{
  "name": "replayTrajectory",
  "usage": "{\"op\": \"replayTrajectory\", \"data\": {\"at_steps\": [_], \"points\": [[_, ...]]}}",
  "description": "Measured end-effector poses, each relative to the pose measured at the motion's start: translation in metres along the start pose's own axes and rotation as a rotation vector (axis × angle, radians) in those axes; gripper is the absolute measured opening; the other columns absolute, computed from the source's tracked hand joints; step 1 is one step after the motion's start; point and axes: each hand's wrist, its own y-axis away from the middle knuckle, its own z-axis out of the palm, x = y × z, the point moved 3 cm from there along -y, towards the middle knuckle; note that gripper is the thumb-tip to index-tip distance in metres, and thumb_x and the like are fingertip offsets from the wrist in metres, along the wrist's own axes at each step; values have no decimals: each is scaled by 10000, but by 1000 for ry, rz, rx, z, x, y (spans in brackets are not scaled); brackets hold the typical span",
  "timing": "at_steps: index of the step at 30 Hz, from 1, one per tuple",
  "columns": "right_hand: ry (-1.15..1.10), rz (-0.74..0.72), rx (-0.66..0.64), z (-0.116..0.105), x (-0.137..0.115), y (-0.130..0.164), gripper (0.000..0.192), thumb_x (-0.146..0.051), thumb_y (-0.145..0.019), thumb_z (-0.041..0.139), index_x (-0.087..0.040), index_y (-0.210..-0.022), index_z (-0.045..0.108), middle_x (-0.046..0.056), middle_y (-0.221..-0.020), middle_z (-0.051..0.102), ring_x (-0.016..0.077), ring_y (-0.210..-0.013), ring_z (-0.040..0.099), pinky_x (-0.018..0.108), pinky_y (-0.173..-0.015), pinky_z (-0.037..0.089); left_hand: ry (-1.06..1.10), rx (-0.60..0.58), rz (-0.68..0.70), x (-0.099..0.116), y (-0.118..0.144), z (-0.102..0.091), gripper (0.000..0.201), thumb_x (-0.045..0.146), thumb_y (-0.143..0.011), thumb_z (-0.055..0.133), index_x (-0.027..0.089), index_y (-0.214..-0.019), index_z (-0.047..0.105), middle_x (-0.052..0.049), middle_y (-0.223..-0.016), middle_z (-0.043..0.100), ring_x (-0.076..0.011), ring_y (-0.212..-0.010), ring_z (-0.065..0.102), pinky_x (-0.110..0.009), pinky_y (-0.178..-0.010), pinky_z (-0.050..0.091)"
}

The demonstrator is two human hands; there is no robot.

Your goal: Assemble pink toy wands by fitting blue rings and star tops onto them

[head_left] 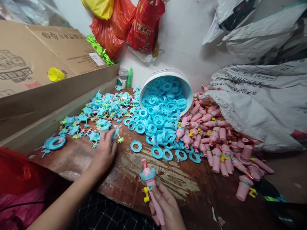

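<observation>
My right hand [169,204] is wrapped round the handle of a pink plastic toy wand [157,204], held upright and slightly tilted. The wand has a red-striped tip, a blue scalloped ring below its dome and a yellow crank at its side. Over the left part of the table, my left hand [105,150] pinches a blue star-shaped plastic piece [116,131] with a green bit hanging from it; the fingers are slightly blurred. Just beyond that hand lies a pile of similar blue star pieces [94,136] with small green and pink bits.
A tipped white bucket [190,92] spills blue rings [140,127] onto the wooden table [129,179]. Many pink wand bodies [217,156] lie to the right, beside a white woven sack [259,105]. A cardboard box [55,41] stands behind a wooden ledge on the left.
</observation>
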Motion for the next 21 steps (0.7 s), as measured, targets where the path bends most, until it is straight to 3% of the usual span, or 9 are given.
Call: {"op": "replayTrajectory", "data": {"at_steps": [3, 5, 8, 9, 11, 13, 15, 18, 21], "points": [[53, -8, 1, -6, -2, 4, 688, -646, -698, 836, -137, -1132, 674, -62, -506, 529, 38, -401, 354, 129, -340, 219, 101, -149, -89, -11, 8, 17, 354, 198, -914, 452, 191, -1229, 613, -113, -1137, 590, -258, -1051, 618, -403, -938, 515], [64, -14, 12, -8, -4, 6, 692, -653, -692, 836, -135, -1123, 680, -62, -501, 522, 33, -400, 334, 127, -345, 212, 266, -82, -269, -17, -2, 11, 319, 256, -886, 515, 203, -1182, 623, -93, -1120, 616, -253, -1046, 623, -388, -921, 517], [60, -36, 55, -12, -5, 9, 667, -656, -702, 827, -144, -1104, 686, -57, -504, 524, 41, -412, 350, 128, -356, 221, 742, 33, -632, -11, -17, -4, 399, 354, -818, 625, 213, -1187, 574, -36, -947, 659, -208, -864, 656, -299, -708, 524], [68, -50, 68, -14, -6, 10, 661, -662, -708, 818, -147, -1102, 688, -54, -509, 530, 44, -416, 355, 130, -358, 225, 899, 2, -735, -3, -16, -6, 432, 366, -794, 658, 214, -1187, 564, -22, -888, 665, -192, -794, 656, -268, -640, 501], [125, -88, 101, -18, -9, 12, 661, -671, -727, 797, -152, -1124, 698, -43, -515, 548, 48, -416, 364, 136, -362, 234, 1071, -177, -839, 20, -6, -5, 423, 360, -774, 692, 214, -1157, 585, -20, -828, 682, -183, -730, 657, -253, -597, 481], [249, -136, 122, -22, -16, 15, 636, -654, -746, 789, -170, -1154, 724, 1, -575, 633, 78, -445, 458, 161, -392, 332, 1012, -438, -761, 42, 16, 3, 311, 334, -797, 677, 220, -1084, 646, -39, -846, 707, -204, -776, 670, -306, -679, 523], [451, -224, 140, -26, -25, 17, 533, -601, -770, 787, -212, -1134, 766, 73, -794, 760, 177, -642, 660, 231, -558, 521, 766, -617, -570, 57, 41, 13, 166, 292, -808, 637, 220, -944, 700, -57, -869, 702, -245, -857, 668, -394, -804, 537], [816, -312, 138, -30, -33, 20, 398, -528, -827, 724, -285, -1135, 791, 81, -1150, 786, 299, -1073, 719, 325, -907, 563, 411, -626, -370, 63, 70, 25, 171, 243, -812, 586, 204, -904, 724, -91, -957, 677, -297, -986, 638, -475, -911, 511], [992, -293, 157, -35, -31, 21, 420, -496, -874, 642, -318, -1239, 749, 58, -1152, 795, 308, -1107, 728, 347, -919, 565, 402, -544, -295, 63, 80, 27, 480, 214, -835, 578, 226, -1312, 622, -111, -1259, 645, -296, -1206, 570, -484, -1036, 468]]}}
